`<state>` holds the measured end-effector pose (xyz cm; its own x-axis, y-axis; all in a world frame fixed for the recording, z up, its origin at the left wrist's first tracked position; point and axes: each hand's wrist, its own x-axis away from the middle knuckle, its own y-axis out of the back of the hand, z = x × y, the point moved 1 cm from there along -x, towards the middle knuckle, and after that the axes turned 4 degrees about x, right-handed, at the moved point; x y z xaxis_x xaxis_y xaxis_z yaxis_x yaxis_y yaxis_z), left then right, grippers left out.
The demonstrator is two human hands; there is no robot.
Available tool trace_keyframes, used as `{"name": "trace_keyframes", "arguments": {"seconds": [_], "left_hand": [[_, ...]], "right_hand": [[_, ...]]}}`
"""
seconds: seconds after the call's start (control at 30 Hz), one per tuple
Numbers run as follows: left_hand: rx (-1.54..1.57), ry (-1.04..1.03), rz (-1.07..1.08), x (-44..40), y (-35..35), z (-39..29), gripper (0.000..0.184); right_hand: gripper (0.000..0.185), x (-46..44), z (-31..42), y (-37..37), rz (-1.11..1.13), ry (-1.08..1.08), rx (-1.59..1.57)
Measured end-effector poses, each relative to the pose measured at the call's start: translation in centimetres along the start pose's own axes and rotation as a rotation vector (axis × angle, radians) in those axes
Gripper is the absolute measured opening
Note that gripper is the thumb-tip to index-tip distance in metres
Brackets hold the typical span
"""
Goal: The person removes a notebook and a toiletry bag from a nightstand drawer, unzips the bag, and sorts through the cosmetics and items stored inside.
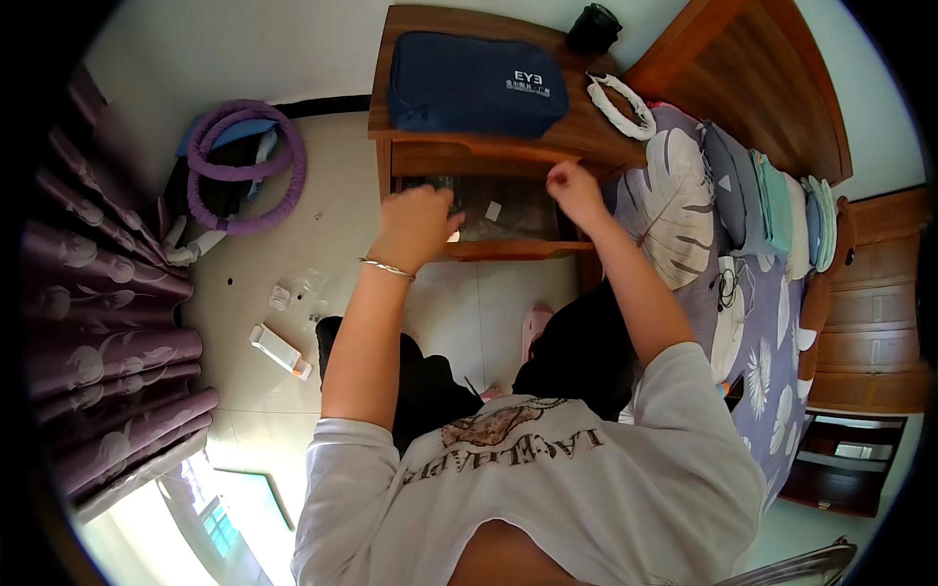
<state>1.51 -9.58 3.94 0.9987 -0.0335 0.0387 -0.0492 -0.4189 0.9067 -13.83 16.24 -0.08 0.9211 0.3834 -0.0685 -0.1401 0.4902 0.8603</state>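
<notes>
A wooden nightstand drawer [516, 250] is pulled out in front of me. My left hand [418, 227], with a bangle on the wrist, is over the drawer's left side. Its thumb stands apart, while its other fingers point away and are mostly hidden. Near the drawer's right side, my right hand [578, 195] has its fingers curled together; whether anything is between them is hidden. A small white piece [493, 210] lies inside the drawer. On the nightstand top [469, 20] above sits a dark blue zip case [469, 86] with white lettering.
A black cylinder [594, 29] and a white ring-shaped band [622, 107] rest on the nightstand. To the right is a bed with a leaf-print pillow [674, 205]. On the floor at left are purple padded rings [293, 176] and a white box [279, 352].
</notes>
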Motion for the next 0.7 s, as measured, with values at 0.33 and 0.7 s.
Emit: {"name": "trace_keyframes", "arguments": {"seconds": [0.33, 0.7], "left_hand": [[0.933, 0.32, -0.831, -7.8, -1.7, 5.1, 0.049], [1.623, 0.037, -0.838, -13.0, -0.6, 3.5, 0.074]], "right_hand": [[0.067, -5.5, 3.4, 2.4, -0.018, -0.117, -0.64], [0.069, 1.2, 8.4, -0.9, -0.034, 0.111, -0.708]]}}
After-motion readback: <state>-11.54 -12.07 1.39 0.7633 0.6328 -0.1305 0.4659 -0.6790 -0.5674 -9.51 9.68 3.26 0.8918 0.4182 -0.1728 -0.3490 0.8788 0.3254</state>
